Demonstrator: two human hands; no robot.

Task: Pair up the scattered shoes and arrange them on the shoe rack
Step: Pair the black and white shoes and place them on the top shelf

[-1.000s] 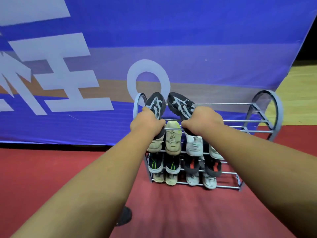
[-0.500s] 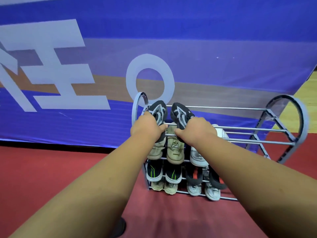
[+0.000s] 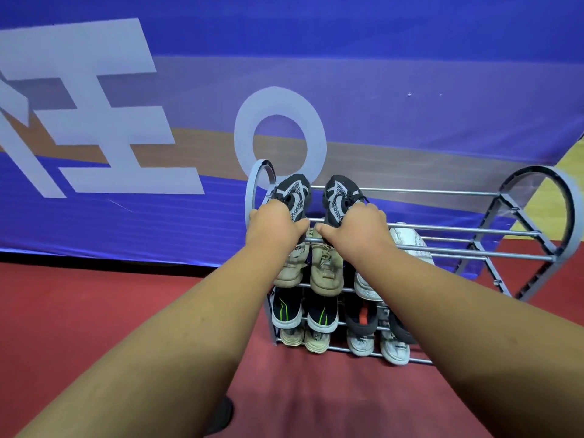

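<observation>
At the left end of the shoe rack's top tier, each hand's grip is clamped on one black trainer's heel, left hand on the left trainer, right hand on the right trainer; both lie side by side, toes pointing away toward the banner

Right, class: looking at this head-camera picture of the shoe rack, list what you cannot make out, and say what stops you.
- Heels of the two black sneakers: covered by the left hand and right hand.
- White shoe on the second tier: mostly behind the right forearm.
- Dark slippers lower down: partly behind that forearm.
- Dark object on the floor: hidden by the left forearm.
</observation>
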